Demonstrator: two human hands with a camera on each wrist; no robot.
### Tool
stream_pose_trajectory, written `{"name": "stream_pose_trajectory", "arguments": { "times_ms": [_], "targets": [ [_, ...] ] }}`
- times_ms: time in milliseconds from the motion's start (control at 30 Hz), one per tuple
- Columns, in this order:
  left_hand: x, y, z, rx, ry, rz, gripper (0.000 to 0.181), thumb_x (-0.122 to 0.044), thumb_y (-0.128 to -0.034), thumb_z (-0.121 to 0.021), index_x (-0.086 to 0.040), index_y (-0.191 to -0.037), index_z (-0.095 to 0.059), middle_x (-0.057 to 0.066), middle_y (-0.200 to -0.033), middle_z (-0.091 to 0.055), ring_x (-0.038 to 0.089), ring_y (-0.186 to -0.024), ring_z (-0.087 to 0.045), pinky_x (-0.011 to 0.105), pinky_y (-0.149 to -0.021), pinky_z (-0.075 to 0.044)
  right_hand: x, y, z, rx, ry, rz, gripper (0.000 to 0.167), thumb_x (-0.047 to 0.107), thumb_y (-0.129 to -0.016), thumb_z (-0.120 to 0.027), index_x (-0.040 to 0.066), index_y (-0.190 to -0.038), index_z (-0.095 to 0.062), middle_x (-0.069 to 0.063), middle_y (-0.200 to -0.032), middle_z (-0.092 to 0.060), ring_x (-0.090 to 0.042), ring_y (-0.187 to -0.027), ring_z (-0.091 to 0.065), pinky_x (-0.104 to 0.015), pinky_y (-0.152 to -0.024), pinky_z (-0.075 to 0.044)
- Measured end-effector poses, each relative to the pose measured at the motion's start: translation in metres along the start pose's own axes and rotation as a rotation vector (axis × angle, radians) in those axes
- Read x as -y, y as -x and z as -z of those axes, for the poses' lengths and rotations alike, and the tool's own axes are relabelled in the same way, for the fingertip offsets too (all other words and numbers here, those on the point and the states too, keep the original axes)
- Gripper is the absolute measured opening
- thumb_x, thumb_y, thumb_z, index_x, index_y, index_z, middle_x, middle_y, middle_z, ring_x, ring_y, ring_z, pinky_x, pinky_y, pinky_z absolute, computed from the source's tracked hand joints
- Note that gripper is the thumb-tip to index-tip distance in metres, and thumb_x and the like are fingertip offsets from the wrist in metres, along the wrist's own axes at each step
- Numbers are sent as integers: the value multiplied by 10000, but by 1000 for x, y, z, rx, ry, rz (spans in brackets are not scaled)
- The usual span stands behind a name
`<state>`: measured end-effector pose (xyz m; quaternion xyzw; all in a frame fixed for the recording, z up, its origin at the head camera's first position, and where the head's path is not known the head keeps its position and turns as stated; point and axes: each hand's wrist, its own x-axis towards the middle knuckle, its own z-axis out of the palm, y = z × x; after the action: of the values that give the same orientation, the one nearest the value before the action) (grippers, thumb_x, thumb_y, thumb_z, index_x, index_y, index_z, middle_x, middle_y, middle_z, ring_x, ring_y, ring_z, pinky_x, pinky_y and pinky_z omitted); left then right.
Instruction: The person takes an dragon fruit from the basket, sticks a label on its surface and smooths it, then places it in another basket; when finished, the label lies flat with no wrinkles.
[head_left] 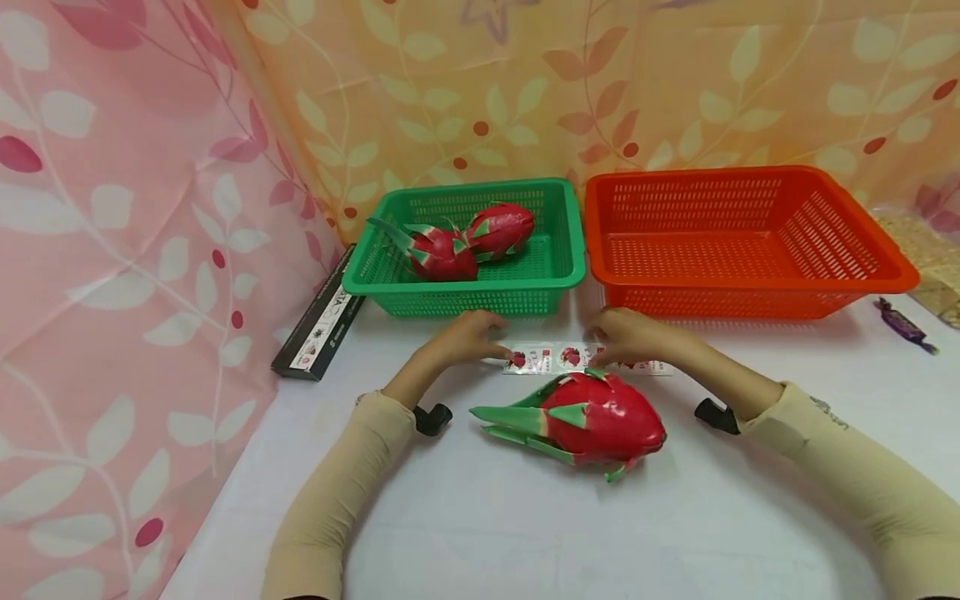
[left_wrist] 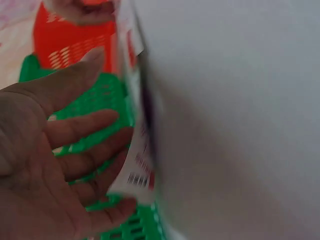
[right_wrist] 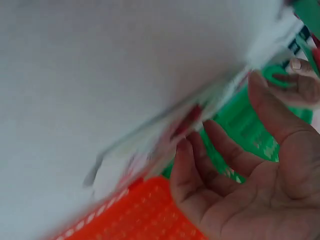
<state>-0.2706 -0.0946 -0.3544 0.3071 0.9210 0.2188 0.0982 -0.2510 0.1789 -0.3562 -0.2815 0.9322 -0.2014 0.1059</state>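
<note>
Lying across the white table (head_left: 540, 542), a strip of printed labels (head_left: 572, 358) appears in the head view just in front of two baskets, with the person's left hand (head_left: 468, 337) at its left end and the right hand (head_left: 626, 333) above its right part. Nearer the person, a large red dragon fruit (head_left: 611, 417) rests on its side, green leaves pointing left. The green basket (head_left: 480, 302) holds two more dragon fruits (head_left: 446, 255), while the red basket (head_left: 750, 302) stands beside it; a black box (head_left: 315, 329) lies to the left and a purple-wrapped sweet (head_left: 903, 325) to the right. In the left wrist view, the left hand is spread, thumb well apart from the fingers, fingertips beside the strip near a barcode (left_wrist: 137, 179); whether they touch it cannot be told. In the right wrist view, which is blurred, the right hand is loosely spread, its fingers slightly bent and thumb held away from them, with fingertips at the strip's edge; contact there cannot be made out either. Both baskets show behind the strip.
</note>
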Motion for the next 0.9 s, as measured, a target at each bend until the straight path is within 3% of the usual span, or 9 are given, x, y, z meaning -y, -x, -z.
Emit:
{"name": "stream_pose_trajectory", "arguments": {
  "times_ms": [133, 233, 367, 500, 667, 800, 900],
  "targets": [
    [-6, -7, -7, 60, -94, 32, 480, -253, -725, -775, 1, -1101, -618, 125, -1049, -636, 234, -989, -558, 361, -896, -447, 5, -5, -7, -8, 59, 7, 361, 174, -709, -768, -27, -969, -619, -101, -782, -544, -170, -665, -500, -254, -580, -432],
    [-7, -10, -12, 63, -106, 53, 483, -267, -694, -802, -25, -1068, -616, 99, -1002, -617, 201, -932, -537, 327, -851, -440, 7, -6, -8, -24, 50, -11, 318, 145, -690, -769, -21, -913, -614, -89, -753, -540, -165, -627, -492, -245, -541, -412],
    [-5, -11, -15, 65, -63, 32, 374, -230, -679, -812, -55, -949, -623, 39, -855, -569, 144, -798, -465, 258, -728, -396, 9, -6, -8, -35, 40, -16, 255, 124, -671, -769, -9, -827, -616, -55, -681, -507, -155, -603, -450, -234, -519, -351],
    [-7, -10, -13, 81, 37, -17, 257, -162, -709, -786, -47, -868, -619, -3, -748, -527, 106, -720, -412, 210, -652, -342, 12, -5, -5, -23, 2, 24, 246, 145, -701, -769, 15, -857, -632, -46, -720, -580, -151, -652, -488, -233, -547, -398],
    [-16, -12, -6, 75, 192, -113, 166, -115, -749, -752, -26, -843, -648, 22, -738, -630, 62, -674, -452, 172, -624, -370, 22, -9, 2, -12, -125, 173, 200, 181, -815, -695, 48, -955, -643, -56, -835, -667, -114, -651, -600, -243, -576, -504],
    [-28, -12, 4, 73, 311, -164, 153, -116, -762, -745, -21, -843, -657, 53, -744, -661, 54, -633, -461, 170, -580, -365, 33, -8, 11, -71, -172, 269, 144, 128, -844, -659, 52, -967, -661, -24, -839, -671, -93, -663, -579, -217, -614, -502],
    [-37, -9, 14, 72, 385, -169, 158, -138, -784, -729, -23, -869, -663, 48, -757, -664, 68, -648, -484, 180, -590, -383, 39, -3, 20, -148, -173, 289, 128, 90, -827, -671, 61, -951, -680, -12, -867, -677, -104, -727, -560, -207, -651, -497]
  ]
}}
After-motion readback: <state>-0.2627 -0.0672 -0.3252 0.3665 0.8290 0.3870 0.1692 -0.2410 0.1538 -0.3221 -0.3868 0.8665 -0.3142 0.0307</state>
